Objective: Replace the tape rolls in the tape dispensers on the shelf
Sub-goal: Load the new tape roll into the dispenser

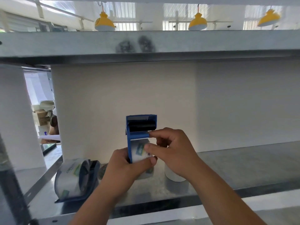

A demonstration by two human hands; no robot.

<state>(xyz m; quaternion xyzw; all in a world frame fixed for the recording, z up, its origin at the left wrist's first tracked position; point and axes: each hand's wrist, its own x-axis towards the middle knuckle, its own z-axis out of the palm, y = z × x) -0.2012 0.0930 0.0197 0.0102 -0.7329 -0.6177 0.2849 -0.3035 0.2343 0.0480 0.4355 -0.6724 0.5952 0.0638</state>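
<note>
I hold a blue tape dispenser [140, 125] upright above the metal shelf [227, 168]. My left hand [125, 166] grips its lower body from the left. A clear tape roll [140, 150] with a green and blue label sits in the dispenser. My right hand [170, 148] pinches the roll and the dispenser's blue crossbar from the right. A second blue dispenser [76, 177] loaded with a clear roll lies on its side at the shelf's left. A white roll [174, 175] stands on the shelf under my right wrist, partly hidden.
A white back panel [146, 95] closes the shelf behind my hands. An upper shelf beam [146, 44] runs overhead, with yellow lamps [103, 22] beyond it. A dark post [14, 184] stands at the near left. Cardboard boxes [42, 117] show through the gap at left.
</note>
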